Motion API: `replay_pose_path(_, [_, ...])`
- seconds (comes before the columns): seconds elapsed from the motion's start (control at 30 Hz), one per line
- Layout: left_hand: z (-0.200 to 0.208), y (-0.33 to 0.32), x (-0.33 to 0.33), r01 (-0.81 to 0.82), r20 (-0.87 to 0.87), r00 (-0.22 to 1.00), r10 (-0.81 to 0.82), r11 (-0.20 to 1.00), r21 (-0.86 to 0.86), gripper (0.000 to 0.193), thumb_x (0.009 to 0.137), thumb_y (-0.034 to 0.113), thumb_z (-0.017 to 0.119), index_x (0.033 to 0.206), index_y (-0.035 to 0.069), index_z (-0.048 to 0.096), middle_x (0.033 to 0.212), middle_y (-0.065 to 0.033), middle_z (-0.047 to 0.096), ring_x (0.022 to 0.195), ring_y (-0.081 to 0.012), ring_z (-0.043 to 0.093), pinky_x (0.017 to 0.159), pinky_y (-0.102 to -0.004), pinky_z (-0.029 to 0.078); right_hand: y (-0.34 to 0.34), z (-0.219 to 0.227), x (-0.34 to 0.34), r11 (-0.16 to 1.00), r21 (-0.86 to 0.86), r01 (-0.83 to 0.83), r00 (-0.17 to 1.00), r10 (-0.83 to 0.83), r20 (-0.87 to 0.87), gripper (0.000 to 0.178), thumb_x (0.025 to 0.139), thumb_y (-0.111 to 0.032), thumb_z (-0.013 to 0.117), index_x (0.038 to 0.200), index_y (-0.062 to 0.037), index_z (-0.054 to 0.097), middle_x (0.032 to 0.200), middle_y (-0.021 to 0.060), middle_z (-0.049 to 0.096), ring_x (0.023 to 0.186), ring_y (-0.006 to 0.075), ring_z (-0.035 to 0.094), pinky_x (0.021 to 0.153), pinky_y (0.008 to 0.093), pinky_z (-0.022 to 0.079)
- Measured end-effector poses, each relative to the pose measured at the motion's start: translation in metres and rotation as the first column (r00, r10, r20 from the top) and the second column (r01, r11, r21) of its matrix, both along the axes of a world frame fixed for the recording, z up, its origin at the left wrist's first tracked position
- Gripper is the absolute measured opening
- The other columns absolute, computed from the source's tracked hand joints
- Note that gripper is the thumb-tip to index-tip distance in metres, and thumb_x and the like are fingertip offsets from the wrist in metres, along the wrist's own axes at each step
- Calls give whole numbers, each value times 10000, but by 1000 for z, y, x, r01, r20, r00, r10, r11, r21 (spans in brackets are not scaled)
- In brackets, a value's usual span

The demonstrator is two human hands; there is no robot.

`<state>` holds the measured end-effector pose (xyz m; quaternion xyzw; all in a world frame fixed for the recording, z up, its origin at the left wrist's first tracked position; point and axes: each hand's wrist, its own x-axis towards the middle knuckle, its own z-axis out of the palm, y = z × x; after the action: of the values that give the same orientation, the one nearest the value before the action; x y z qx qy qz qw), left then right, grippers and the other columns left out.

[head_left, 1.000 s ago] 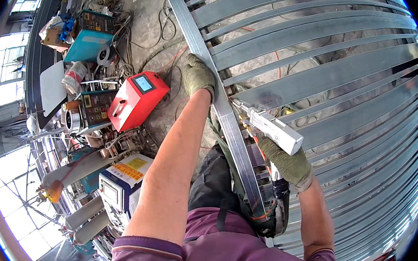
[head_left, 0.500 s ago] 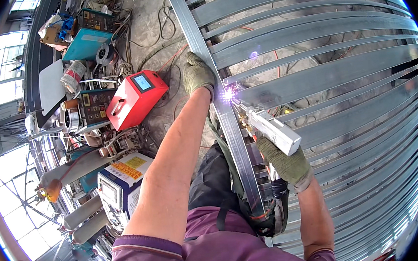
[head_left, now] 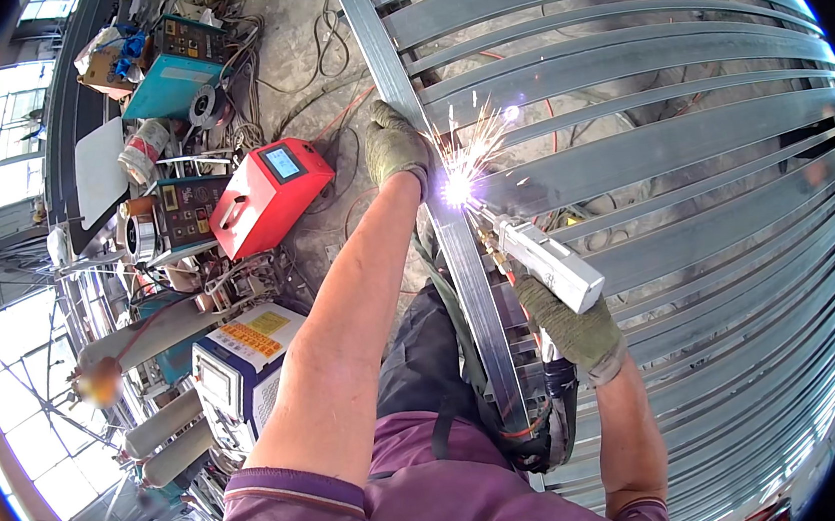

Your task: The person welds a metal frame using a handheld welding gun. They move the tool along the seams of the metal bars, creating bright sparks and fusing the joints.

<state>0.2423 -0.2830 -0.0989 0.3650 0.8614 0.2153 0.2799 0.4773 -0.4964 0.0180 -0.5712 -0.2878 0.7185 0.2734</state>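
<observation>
My right hand (head_left: 575, 331), in a green work glove, is closed round the grip of a silver-grey welding gun (head_left: 548, 258). The gun's nozzle points up and left at a joint on the metal frame, where a bright white-violet arc (head_left: 456, 189) burns and throws orange sparks. Just left of the arc, my gloved left hand (head_left: 394, 145) rests against the long side rail (head_left: 377, 48) with its fingers along the outer edge. Flat metal slats (head_left: 618, 151) run rightward from that rail. Glare hides the joint itself.
To the left stand a red box with a screen (head_left: 271, 196), a teal machine (head_left: 176, 73) and a white-and-blue unit (head_left: 247, 367). Grey gas cylinders (head_left: 143, 332) lie nearby. Cables (head_left: 322, 54) trail over the concrete floor, and a dark hose (head_left: 560, 402) hangs below the gun.
The arc has grown brighter, and a large spray of orange sparks now rises from it. Both hands and the welding gun hold nearly the same place.
</observation>
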Motion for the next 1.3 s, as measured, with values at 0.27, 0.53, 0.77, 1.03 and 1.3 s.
replay_pose_path(0.27, [-8,1,-3,-30,20,999,30,999,32,736,1121,560,232,1352,19,676,1329,-246,706,1276,-434,640,1097,-483,479,-3,1,0,1000,5,13,1000,-13,-5,327,991,-203,778,1270,-46,710,944,20,722,768,88,668,634,283,542])
replay_pose_path(0.53, [-18,3,-7,-3,-39,999,5,998,59,730,1124,555,249,1335,7,682,1325,-250,706,1262,-435,646,1088,-471,486,-10,-8,-2,995,94,33,999,-30,-28,282,1018,-291,760,1175,-62,714,782,-14,664,591,71,610,492,265,479])
replay_pose_path(0.77, [-4,2,-2,-14,1,1000,14,999,39,740,1123,559,243,1333,4,685,1342,-258,695,1270,-435,642,1099,-461,481,-10,-4,-3,997,62,46,998,-44,-39,270,1013,-287,767,1156,-64,713,762,-15,656,581,69,609,487,260,478])
replay_pose_path(1.03, [-13,4,-7,-27,-19,999,28,999,22,766,1117,581,235,1331,0,687,1306,-252,713,1249,-426,655,1091,-458,484,-12,1,2,997,-72,8,999,-11,-42,391,988,-153,779,1344,-23,681,1106,43,755,950,99,712,773,278,585])
replay_pose_path(1.3, [-16,7,-10,-31,-3,1000,31,999,4,794,1110,604,233,1291,-6,708,1284,-265,719,1239,-437,663,1081,-480,494,-13,5,2,988,-152,39,997,-49,-59,394,981,-142,789,1344,-30,685,1092,34,752,927,85,706,757,259,578])
